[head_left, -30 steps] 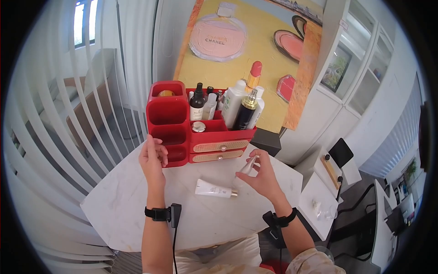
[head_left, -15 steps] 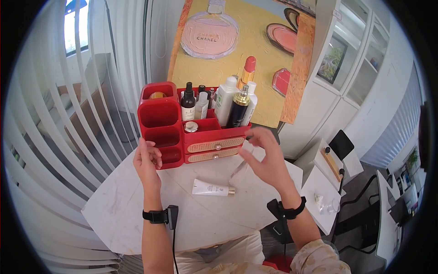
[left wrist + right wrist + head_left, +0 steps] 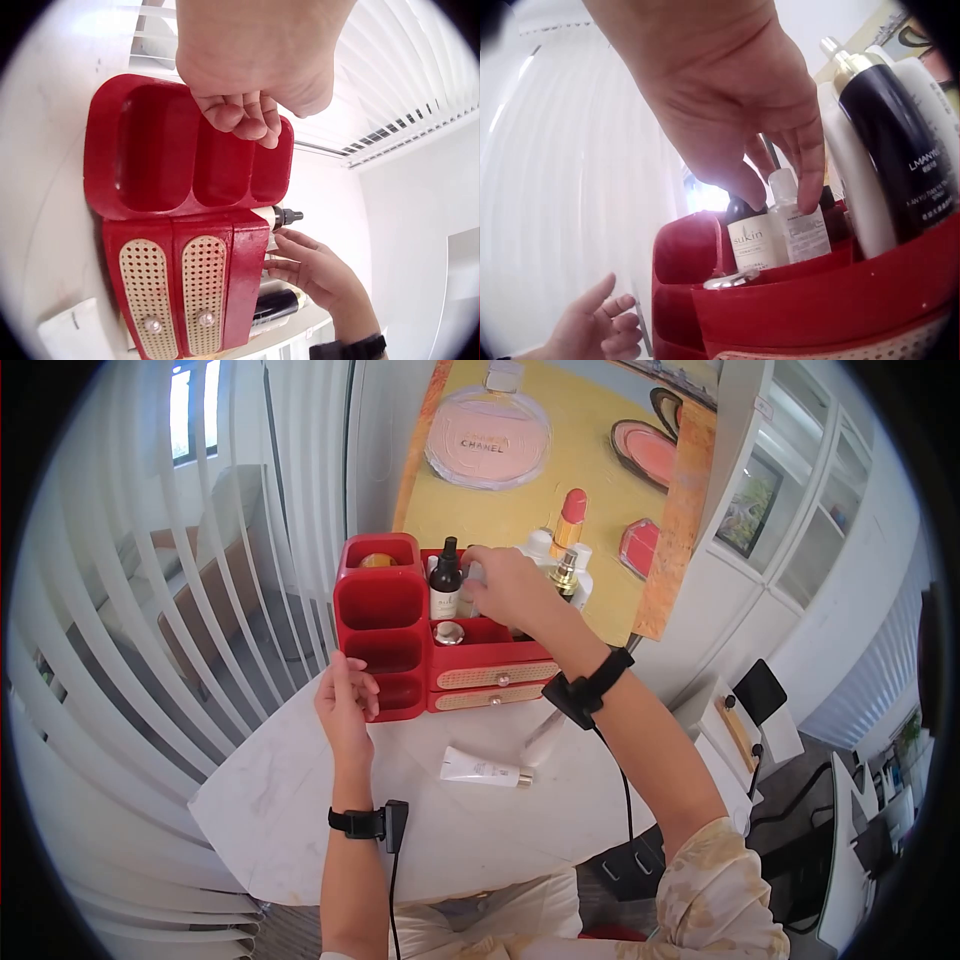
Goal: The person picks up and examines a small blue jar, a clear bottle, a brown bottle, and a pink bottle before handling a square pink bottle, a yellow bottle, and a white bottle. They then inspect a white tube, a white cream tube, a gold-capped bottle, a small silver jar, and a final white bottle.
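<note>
My right hand (image 3: 515, 592) reaches over the red organizer (image 3: 802, 296). Its thumb and fingers straddle the top of a small clear bottle (image 3: 804, 234), with a fingertip over the label and a gap between thumb and cap. A dark dropper bottle (image 3: 748, 238) stands right beside the thumb. Relaxed and holding nothing, my left hand (image 3: 346, 700) hovers by the organizer's lower left compartments (image 3: 157, 150). On the table, a white squeeze tube (image 3: 482, 768) with a gold cap lies in front of the drawers. A slim pale item (image 3: 543, 740) lies just right of it.
A dark pump bottle (image 3: 892, 142) and white bottles stand in the organizer's right part. A small silver-lidded jar (image 3: 449, 632) sits in a front compartment. Two woven-front drawers (image 3: 498, 678) are closed. A painting (image 3: 590, 450) stands behind, blinds (image 3: 250, 620) at left.
My right hand has left the slim pale item on the table and moved up and left over the organizer to the small bottles. My left hand stays near the left compartments.
</note>
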Demonstrator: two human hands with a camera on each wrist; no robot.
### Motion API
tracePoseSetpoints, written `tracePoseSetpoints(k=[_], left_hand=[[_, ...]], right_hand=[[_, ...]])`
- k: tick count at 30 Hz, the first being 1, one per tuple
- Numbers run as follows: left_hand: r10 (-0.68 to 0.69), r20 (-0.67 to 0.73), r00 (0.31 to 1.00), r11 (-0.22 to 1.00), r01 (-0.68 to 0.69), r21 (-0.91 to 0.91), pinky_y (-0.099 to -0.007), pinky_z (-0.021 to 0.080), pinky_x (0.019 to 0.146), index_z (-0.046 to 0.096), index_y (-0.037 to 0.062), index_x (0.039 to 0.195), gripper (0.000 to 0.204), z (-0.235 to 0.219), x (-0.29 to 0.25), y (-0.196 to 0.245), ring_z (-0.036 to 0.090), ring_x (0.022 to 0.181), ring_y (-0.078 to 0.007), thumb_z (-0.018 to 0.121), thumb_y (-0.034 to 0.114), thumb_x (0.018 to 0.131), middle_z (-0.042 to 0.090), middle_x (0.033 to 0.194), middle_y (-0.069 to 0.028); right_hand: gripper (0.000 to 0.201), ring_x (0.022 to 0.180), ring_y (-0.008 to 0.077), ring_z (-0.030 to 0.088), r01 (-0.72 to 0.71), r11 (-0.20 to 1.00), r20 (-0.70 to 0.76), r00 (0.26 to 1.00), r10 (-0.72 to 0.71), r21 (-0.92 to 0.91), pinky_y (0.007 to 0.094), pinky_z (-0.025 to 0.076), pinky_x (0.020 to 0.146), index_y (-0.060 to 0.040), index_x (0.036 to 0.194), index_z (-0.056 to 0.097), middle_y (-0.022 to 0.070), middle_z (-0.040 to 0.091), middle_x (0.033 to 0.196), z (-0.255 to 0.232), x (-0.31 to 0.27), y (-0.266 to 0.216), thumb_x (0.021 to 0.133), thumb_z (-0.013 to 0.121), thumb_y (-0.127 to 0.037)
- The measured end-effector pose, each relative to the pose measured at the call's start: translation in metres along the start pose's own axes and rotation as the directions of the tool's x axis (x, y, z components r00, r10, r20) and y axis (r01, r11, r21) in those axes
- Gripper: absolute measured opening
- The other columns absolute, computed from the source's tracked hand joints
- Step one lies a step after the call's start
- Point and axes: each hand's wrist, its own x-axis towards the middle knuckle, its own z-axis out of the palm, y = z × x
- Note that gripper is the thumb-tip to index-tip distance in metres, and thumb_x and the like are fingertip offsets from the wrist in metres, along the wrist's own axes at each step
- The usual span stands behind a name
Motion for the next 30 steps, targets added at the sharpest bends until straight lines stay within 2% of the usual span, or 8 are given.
tracePoseSetpoints(k=[4, 7, 10, 13, 16, 18, 24, 30], left_hand=[[0.000, -0.006, 1.000, 1.000, 0.000, -0.026, -0.0209, 0.030, 0.043, 0.064, 0.0059, 0.093, 0.042, 0.000, 0.000, 0.000, 0.045, 0.048, -0.0051, 0.054, 0.044, 0.107, 0.059, 0.066, -0.0007], [0.006, -0.019, 1.000, 1.000, -0.007, -0.028, -0.0208, 0.031, 0.044, 0.064, 0.0054, 0.093, 0.042, -0.001, 0.000, 0.001, 0.045, 0.047, -0.0049, 0.054, 0.044, 0.107, 0.059, 0.066, -0.0007], [0.011, -0.035, 0.999, 0.999, -0.012, -0.037, -0.0206, 0.031, 0.044, 0.063, 0.0050, 0.093, 0.042, 0.001, 0.000, 0.001, 0.045, 0.047, -0.0049, 0.054, 0.044, 0.107, 0.059, 0.066, -0.0008], [0.009, -0.029, 1.000, 0.999, -0.010, -0.034, -0.0206, 0.031, 0.044, 0.063, 0.0048, 0.093, 0.042, 0.000, 0.000, 0.002, 0.045, 0.047, -0.0049, 0.054, 0.044, 0.107, 0.059, 0.065, -0.0009], [0.008, -0.012, 1.000, 1.000, -0.009, -0.026, -0.0198, 0.032, 0.043, 0.064, 0.0081, 0.093, 0.042, -0.001, 0.001, -0.001, 0.046, 0.050, -0.0038, 0.053, 0.046, 0.107, 0.058, 0.064, 0.0009], [0.002, -0.014, 1.000, 1.000, -0.002, -0.010, -0.0196, 0.031, 0.043, 0.063, 0.0081, 0.094, 0.041, 0.000, 0.000, 0.000, 0.046, 0.050, -0.0036, 0.053, 0.046, 0.107, 0.057, 0.064, 0.0010], [0.014, -0.009, 1.000, 1.000, -0.014, 0.008, -0.0195, 0.031, 0.043, 0.063, 0.0083, 0.094, 0.041, 0.002, -0.001, 0.000, 0.046, 0.050, -0.0036, 0.052, 0.045, 0.108, 0.057, 0.065, 0.0012], [0.028, -0.002, 1.000, 1.000, -0.028, 0.003, -0.0197, 0.032, 0.044, 0.064, 0.0073, 0.092, 0.040, 0.003, -0.001, -0.002, 0.046, 0.049, -0.0040, 0.052, 0.042, 0.108, 0.058, 0.066, 0.0001]], right_hand=[[0.022, 0.092, 0.0413, 0.068, -0.059, 0.998, 0.010, 0.998, 0.059, 0.014, 0.0478, 0.054, 0.083, -0.0008, 0.106, 0.071, 0.0248, 0.070, 0.094, -0.004, 0.006, -0.001, 0.088, 0.068, -0.013], [0.022, 0.086, 0.0392, 0.069, 0.087, 0.995, -0.191, 0.977, -0.095, -0.054, 0.0448, 0.055, 0.077, -0.0020, 0.108, 0.071, 0.0224, 0.071, 0.091, -0.026, -0.001, -0.005, 0.088, 0.068, -0.012], [0.020, 0.086, 0.0402, 0.068, 0.092, 0.996, -0.273, 0.958, -0.082, 0.021, 0.0473, 0.055, 0.080, -0.0009, 0.103, 0.072, 0.0230, 0.070, 0.092, -0.066, -0.025, -0.027, 0.089, 0.068, -0.015], [0.020, 0.086, 0.0387, 0.068, -0.039, 0.996, -0.151, 0.987, 0.052, 0.086, 0.0472, 0.054, 0.078, -0.0027, 0.102, 0.071, 0.0207, 0.070, 0.089, -0.089, -0.057, -0.051, 0.090, 0.069, -0.018], [0.019, 0.086, 0.0367, 0.068, -0.021, 0.999, -0.026, 0.999, 0.021, 0.027, 0.0466, 0.054, 0.076, -0.0050, 0.099, 0.070, 0.0187, 0.069, 0.087, -0.067, -0.088, -0.046, 0.090, 0.070, -0.022], [0.022, 0.085, 0.0361, 0.068, 0.102, 0.995, 0.021, 0.995, -0.102, -0.013, 0.0477, 0.054, 0.075, -0.0039, 0.097, 0.069, 0.0173, 0.069, 0.086, -0.035, -0.109, -0.037, 0.089, 0.072, -0.024], [0.022, 0.088, 0.0345, 0.068, 0.062, 0.988, 0.272, 0.962, -0.022, -0.139, 0.0469, 0.055, 0.075, -0.0029, 0.090, 0.070, 0.0137, 0.070, 0.091, 0.001, -0.139, -0.030, 0.087, 0.074, -0.024], [0.024, 0.087, 0.0352, 0.070, 0.059, 0.983, 0.333, 0.943, 0.002, -0.174, 0.0469, 0.057, 0.076, -0.0024, 0.090, 0.071, 0.0146, 0.070, 0.085, 0.001, -0.147, -0.029, 0.087, 0.075, -0.026]])
